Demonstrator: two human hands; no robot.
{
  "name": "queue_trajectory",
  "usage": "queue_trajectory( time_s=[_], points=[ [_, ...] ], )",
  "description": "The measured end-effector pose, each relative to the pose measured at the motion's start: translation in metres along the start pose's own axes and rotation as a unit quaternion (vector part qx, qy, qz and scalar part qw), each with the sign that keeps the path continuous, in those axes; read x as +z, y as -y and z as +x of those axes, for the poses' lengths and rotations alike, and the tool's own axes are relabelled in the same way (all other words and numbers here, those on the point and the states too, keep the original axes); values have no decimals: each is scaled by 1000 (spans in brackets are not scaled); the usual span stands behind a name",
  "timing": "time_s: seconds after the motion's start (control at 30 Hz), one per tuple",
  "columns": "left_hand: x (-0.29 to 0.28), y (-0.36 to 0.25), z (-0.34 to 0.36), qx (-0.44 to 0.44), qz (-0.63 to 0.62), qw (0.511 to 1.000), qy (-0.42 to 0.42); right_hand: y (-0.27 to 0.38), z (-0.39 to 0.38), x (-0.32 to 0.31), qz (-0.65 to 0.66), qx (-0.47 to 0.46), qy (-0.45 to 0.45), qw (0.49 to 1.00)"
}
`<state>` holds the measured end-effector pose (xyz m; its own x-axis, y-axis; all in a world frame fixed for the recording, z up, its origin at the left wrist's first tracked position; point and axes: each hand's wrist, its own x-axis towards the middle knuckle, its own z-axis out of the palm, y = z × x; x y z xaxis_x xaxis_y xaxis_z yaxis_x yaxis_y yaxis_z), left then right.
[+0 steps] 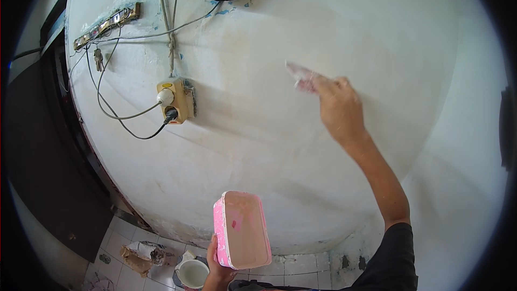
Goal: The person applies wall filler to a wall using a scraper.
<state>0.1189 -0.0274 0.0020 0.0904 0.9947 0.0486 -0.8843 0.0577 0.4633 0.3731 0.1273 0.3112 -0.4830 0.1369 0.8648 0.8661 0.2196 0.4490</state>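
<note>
The right hand point(340, 105) is closed around a flat, pinkish tool smeared with white point(302, 77), blurred at its edge and held at the wall, right of the scene's middle; whether the tool touches the surface I cannot tell. The left hand point(218, 269), near and left of centre, clasps an open rectangular pink plastic tub with a white rim point(219, 231); its thumb lies along the tub's left side and the other fingers are largely hidden.

The biggest surface is the off-white plastered wall point(258, 156), patchy with beige stains and, at the far left, flecks of blue. A dark brown door point(54, 178) stands on the left. Pale square floor tiles point(299, 264) show at the near side.

Inside the tub is a pinkish-beige film with a brighter pink patch; how deep it goes is unclear. Left of it, on the floor, sit a round white bucket point(193, 260), its contents pale and hard to make out, and a crumpled brown paper bag point(137, 263).

On the wall's left half, a cream socket block point(182, 102) takes one white and one black plug, and a small bunch of metal keys point(98, 60) hangs farther left.
</note>
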Motion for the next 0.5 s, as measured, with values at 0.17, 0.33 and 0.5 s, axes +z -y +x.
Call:
queue_trajectory(
  time_s=[0.17, 0.33, 0.5],
  points=[
    [-4, -11, 8, -16, 32, 999, 10, -44, 91, -18, 14, 105, -88, 991],
    [-9, -18, 12, -19, 16, 1000, 14, -25, 86, 12, -76, -29, -55, 995],
    [-19, -26, 9, -5, -11, 1000, 8, 16, 39, 12, -53, -127, -16, 990]
  ],
)
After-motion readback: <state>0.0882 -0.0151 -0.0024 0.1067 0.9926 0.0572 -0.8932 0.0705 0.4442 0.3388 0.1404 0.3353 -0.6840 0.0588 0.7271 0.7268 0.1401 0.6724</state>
